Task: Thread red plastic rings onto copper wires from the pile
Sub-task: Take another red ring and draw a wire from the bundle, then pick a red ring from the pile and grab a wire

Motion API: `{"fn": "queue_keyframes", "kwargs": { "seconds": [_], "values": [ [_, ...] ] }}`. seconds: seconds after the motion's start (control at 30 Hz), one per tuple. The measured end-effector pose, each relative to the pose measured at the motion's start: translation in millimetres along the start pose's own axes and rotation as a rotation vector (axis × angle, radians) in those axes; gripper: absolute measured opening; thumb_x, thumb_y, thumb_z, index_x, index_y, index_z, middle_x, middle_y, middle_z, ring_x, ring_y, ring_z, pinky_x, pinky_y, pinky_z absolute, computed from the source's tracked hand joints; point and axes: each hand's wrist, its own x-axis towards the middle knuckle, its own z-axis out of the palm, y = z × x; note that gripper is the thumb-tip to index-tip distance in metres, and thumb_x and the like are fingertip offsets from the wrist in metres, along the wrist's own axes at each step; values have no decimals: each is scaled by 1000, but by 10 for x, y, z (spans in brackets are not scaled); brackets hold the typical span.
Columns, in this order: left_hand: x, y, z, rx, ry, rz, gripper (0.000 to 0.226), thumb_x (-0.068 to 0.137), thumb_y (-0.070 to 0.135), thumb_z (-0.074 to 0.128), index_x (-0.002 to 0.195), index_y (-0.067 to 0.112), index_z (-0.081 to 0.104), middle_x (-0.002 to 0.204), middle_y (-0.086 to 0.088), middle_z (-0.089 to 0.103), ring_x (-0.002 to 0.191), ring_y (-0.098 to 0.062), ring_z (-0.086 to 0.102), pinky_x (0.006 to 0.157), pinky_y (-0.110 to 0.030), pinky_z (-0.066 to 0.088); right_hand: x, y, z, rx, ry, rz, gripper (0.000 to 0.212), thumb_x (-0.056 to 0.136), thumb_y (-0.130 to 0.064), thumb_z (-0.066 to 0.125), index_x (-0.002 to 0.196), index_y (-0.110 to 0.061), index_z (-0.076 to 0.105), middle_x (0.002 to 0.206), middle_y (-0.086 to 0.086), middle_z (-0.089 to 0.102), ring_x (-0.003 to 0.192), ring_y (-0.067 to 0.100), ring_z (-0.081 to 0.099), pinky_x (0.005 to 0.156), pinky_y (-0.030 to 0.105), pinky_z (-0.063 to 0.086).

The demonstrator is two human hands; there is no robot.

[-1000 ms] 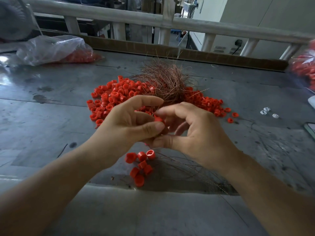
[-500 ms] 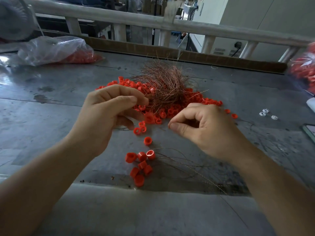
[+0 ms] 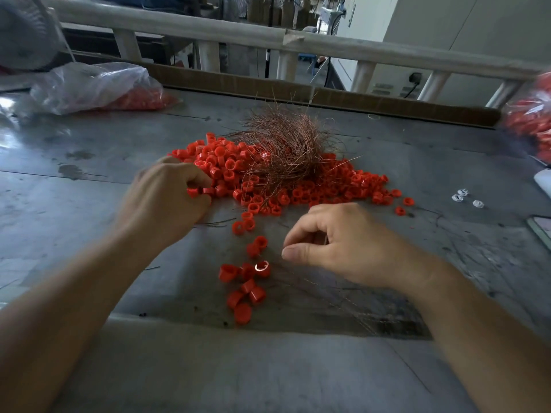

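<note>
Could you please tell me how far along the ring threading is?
Done: a small cluster of rings lies nearest with thin wires. In hand: the left hand pinches a ring at the pile; the right hand is curled, contents unclear. Left: the big pile and wire bundle.

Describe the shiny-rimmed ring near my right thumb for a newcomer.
From the big red ring pile under the copper wire tangle, come toward the near edge to the small loose cluster. The ring lies at its upper right, beside the right hand; it alone shows a white glint on its rim.
</note>
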Motion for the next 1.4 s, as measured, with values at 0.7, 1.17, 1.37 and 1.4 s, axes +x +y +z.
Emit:
{"fn": "queue_keyframes", "kwargs": {
  "seconds": [0.7, 1.17, 1.37, 1.4],
  "values": [
    [-145, 248, -4, -211, 93, 183, 9, 80, 5, 64, 77, 14, 64, 67, 18, 54, 63, 6, 54, 57, -7, 38, 54, 269, -201, -13, 521, 195, 17, 76, -38, 70, 70, -27, 58, 61, -12, 55, 57, 3, 51, 55, 21, 39],
    [-260, 339, 18, -300, -26, 434, 18, 79, 9, 68, 97, 11, 70, 84, 12, 58, 72, 0, 57, 61, -10, 45, 87, 229, -219, 545, 883, -172, 11, 83, -15, 64, 79, -25, 64, 70, -17, 67, 69, 0, 61, 65, 16, 46],
    [-255, 344, 32, -495, -27, 331, 43, 74, -4, 70, 92, 34, 62, 86, 19, 60, 76, 6, 60, 69, -5, 45, -30, 123, -415, 658, 1113, -403, 9, 90, -8, 52, 86, -15, 55, 69, -7, 65, 69, 11, 63, 69, 25, 48],
    [-256, 345, 31, -540, -51, 318, 47, 73, -5, 71, 92, 37, 61, 87, 16, 62, 76, 2, 61, 70, -9, 49, -42, 119, -427, 587, 1145, -426, 8, 90, -8, 52, 88, -16, 55, 70, -5, 63, 68, 10, 61, 69, 24, 46]
  ]
}}
